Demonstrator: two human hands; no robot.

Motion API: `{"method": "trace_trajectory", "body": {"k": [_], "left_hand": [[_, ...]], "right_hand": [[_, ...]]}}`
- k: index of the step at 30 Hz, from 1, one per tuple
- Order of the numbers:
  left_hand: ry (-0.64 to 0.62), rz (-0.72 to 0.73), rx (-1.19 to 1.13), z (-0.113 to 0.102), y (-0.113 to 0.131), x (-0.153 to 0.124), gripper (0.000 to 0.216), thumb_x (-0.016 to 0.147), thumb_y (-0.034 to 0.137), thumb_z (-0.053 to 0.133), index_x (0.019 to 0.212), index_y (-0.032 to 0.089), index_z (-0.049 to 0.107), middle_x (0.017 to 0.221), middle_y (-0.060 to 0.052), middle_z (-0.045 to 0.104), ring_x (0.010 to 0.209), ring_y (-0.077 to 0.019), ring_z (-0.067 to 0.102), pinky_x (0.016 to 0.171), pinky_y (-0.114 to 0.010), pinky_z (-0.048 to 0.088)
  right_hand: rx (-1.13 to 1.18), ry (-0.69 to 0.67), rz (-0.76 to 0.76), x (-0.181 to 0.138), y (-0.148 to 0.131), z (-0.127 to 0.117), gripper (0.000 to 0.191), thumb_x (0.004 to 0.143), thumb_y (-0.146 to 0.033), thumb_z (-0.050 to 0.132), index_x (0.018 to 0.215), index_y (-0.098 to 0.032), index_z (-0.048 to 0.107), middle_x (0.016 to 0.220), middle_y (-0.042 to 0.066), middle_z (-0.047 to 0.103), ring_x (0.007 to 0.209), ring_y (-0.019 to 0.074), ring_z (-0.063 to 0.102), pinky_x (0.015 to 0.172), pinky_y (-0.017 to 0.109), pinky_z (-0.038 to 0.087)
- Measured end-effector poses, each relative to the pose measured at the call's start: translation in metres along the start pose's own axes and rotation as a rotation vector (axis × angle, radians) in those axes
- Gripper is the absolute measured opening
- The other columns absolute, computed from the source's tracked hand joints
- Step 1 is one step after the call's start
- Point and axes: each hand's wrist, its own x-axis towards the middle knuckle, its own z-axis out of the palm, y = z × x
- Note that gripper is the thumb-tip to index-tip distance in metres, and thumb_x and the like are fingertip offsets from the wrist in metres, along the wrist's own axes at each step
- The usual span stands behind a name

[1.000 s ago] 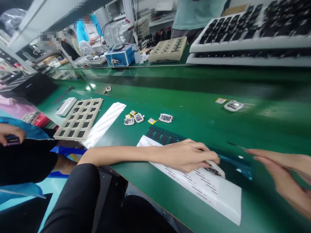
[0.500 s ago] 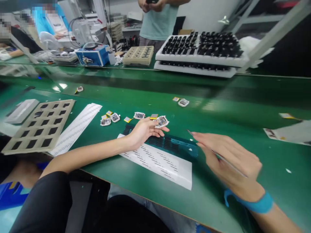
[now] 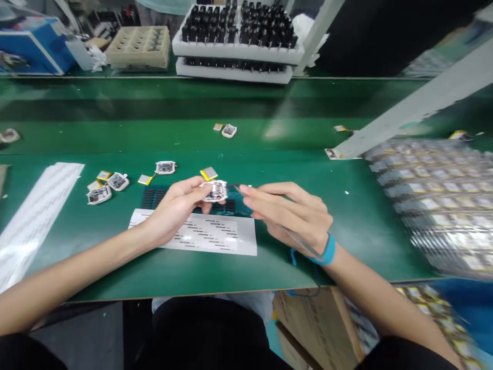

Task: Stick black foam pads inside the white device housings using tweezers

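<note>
**Step in hand: tool brought to the part.**

The left hand [image 3: 173, 208] pinches a module [image 3: 215, 191] between thumb and fingertips. It is held just above the bench [image 3: 269, 154], over the far edge of the label sheet [image 3: 223, 236]. The module's open face is turned up, with the board showing. A battery [image 3: 209, 173] lies on the bench just behind it; whether a lead joins the two cannot be told.

The right hand [image 3: 288, 213] is closed on tweezers [image 3: 238, 190], held pen-fashion. The tip points left and stands just beside the module's right edge, not clearly touching it. Whether the tip carries anything cannot be told.

**Judgement:** the next move calls for a steady left-hand hold and a short, fine travel of the tip onto the board, with the module kept level.

Spare modules [image 3: 165, 167] lie on the bench to the left, well apart. Blister trays [image 3: 435, 205] sit at the right.
</note>
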Motion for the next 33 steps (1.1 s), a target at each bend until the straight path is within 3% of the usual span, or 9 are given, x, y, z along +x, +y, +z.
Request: {"method": "trace_trajectory", "body": {"k": [2, 4, 8, 10, 27, 33], "left_hand": [[0.06, 0.041, 0.035, 0.001, 0.0, 0.0, 0.018, 0.09, 0.028, 0.081, 0.091, 0.011, 0.076, 0.09, -0.005, 0.072, 0.067, -0.0075, 0.057, 0.061, -0.019, 0.045], [0.114, 0.064, -0.002, 0.003, 0.001, -0.001, 0.018, 0.086, 0.027, 0.084, 0.089, 0.012, 0.074, 0.087, -0.003, 0.071, 0.068, -0.008, 0.06, 0.067, -0.019, 0.052], [0.195, 0.043, -0.113, 0.012, 0.004, -0.005, 0.029, 0.074, 0.021, 0.089, 0.075, 0.015, 0.061, 0.083, -0.003, 0.073, 0.08, -0.0166, 0.074, 0.091, -0.035, 0.064], [0.192, 0.017, -0.137, 0.015, 0.004, -0.007, 0.034, 0.073, 0.02, 0.089, 0.071, 0.015, 0.056, 0.083, -0.003, 0.073, 0.082, -0.0189, 0.076, 0.096, -0.041, 0.066], [0.251, -0.003, -0.139, 0.025, -0.002, -0.013, 0.04, 0.063, 0.027, 0.093, 0.065, 0.016, 0.054, 0.074, 0.002, 0.068, 0.07, -0.013, 0.068, 0.084, -0.038, 0.069], [0.272, 0.013, -0.112, 0.027, -0.002, -0.013, 0.04, 0.063, 0.028, 0.092, 0.066, 0.017, 0.054, 0.07, 0.003, 0.069, 0.068, -0.0117, 0.069, 0.083, -0.035, 0.069]], "right_hand": [[-0.017, -0.032, -0.052, 0.001, -0.002, -0.001, 0.03, 0.105, -0.008, 0.07, 0.131, -0.023, 0.073, 0.129, 0.006, 0.074, 0.101, 0.0249, 0.078, 0.082, 0.038, 0.072], [-0.011, -0.045, -0.095, 0.001, -0.004, -0.001, 0.022, 0.107, -0.011, 0.068, 0.124, -0.023, 0.075, 0.129, 0.005, 0.074, 0.101, 0.0239, 0.079, 0.081, 0.036, 0.072], [-0.025, -0.096, -0.152, 0.0, -0.006, 0.001, 0.017, 0.107, -0.016, 0.07, 0.118, -0.025, 0.08, 0.132, 0.004, 0.072, 0.101, 0.0233, 0.079, 0.078, 0.034, 0.072], [-0.047, -0.106, -0.164, -0.001, -0.006, 0.001, 0.017, 0.107, -0.017, 0.071, 0.117, -0.026, 0.081, 0.132, 0.004, 0.071, 0.102, 0.0233, 0.079, 0.079, 0.034, 0.072], [-0.029, -0.066, -0.147, 0.002, -0.013, 0.013, 0.013, 0.111, -0.016, 0.064, 0.113, -0.017, 0.078, 0.125, 0.007, 0.076, 0.093, 0.0222, 0.078, 0.075, 0.034, 0.07], [0.042, -0.056, -0.093, -0.003, -0.017, 0.018, 0.017, 0.107, -0.009, 0.068, 0.123, -0.012, 0.073, 0.125, 0.011, 0.077, 0.097, 0.0249, 0.077, 0.078, 0.038, 0.071]]}}
